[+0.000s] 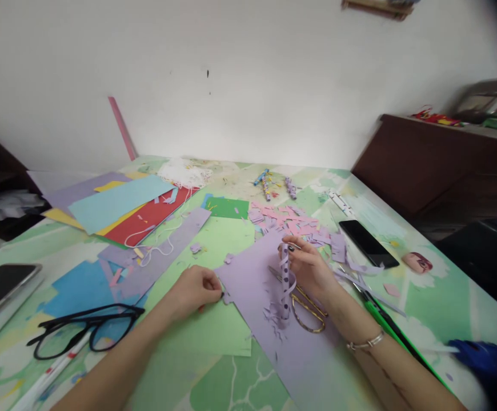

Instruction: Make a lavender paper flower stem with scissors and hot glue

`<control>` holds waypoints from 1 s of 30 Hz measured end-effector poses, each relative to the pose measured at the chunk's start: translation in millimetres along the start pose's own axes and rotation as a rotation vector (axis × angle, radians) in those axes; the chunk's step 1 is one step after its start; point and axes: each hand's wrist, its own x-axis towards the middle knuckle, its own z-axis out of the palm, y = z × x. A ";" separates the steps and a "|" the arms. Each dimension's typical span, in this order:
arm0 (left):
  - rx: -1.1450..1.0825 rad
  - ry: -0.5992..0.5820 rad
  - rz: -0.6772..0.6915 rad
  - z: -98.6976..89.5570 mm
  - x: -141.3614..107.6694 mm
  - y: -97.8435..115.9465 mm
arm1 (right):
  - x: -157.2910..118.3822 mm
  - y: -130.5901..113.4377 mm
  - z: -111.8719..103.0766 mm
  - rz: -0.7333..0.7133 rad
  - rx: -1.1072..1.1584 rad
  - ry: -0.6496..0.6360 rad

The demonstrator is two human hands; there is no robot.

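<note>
My left hand (195, 288) rests over light green paper (223, 331), thumb and forefinger pinched at the edge of a small purple paper flower (227, 298). Upright in my right hand (311, 262) is a thin purple paper tube (285, 288) with dark dots, held near its top. A loose purple strip curls beside the tube. Below my right hand, scissors (308, 319) with gold handles lie on a large purple sheet (252, 274), partly hidden by the tube and the hand. Small purple snippets (274, 317) are scattered near the tube. Another paper flower (196, 248) lies beyond my left hand.
Pink and purple scraps (291, 220) spread behind the purple sheet. Decorated tubes (290, 188) and white string (182, 171) lie farther back. Coloured sheets (120, 200) and glasses (89, 331) are left; a black phone (368, 242) and green cutter (396, 334) are right.
</note>
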 end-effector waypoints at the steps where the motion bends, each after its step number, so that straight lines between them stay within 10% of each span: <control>1: 0.044 0.017 0.016 -0.5 0.4 -2.9 | 0.4 1.3 0.5 0.003 -0.004 0.000; 12: 0.309 0.206 0.310 -17.4 47.3 8.5 | -1.3 7.8 1.9 0.057 0.015 0.007; 30: -0.102 -0.025 0.285 -2.3 52.0 24.6 | -7.8 16.7 5.3 0.114 0.211 -0.057</control>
